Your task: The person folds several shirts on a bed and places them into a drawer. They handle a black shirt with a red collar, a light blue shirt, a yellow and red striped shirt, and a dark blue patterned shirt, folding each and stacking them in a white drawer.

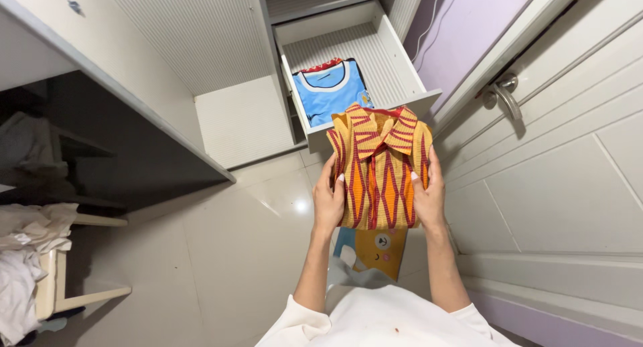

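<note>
Both hands clasp a folded shirt [379, 167], yellow-orange with red zigzag stripes and a collar, one hand on each long edge. The left hand [328, 201] closes on the left edge, thumb on top and the other fingers hidden beneath the cloth. The right hand [429, 197] does the same on the right edge, its fingers also out of sight under the fold. The shirt is held flat in the air, its collar end just over the front edge of an open white drawer [400, 69], so that part of the drawer front is covered.

Inside the drawer lies a folded light blue shirt [328, 92] with a darker neckband and a red trim; its near end is hidden behind the drawer front. The right half of the drawer floor is bare.

Below the held shirt, a piece of cloth with a cartoon face [372, 250] peeks out, mostly covered. At the left edge, pale crumpled clothes [23, 253] are piled on a stool, cut off by the frame. A white door with a metal handle [506, 96] stands at the right.
</note>
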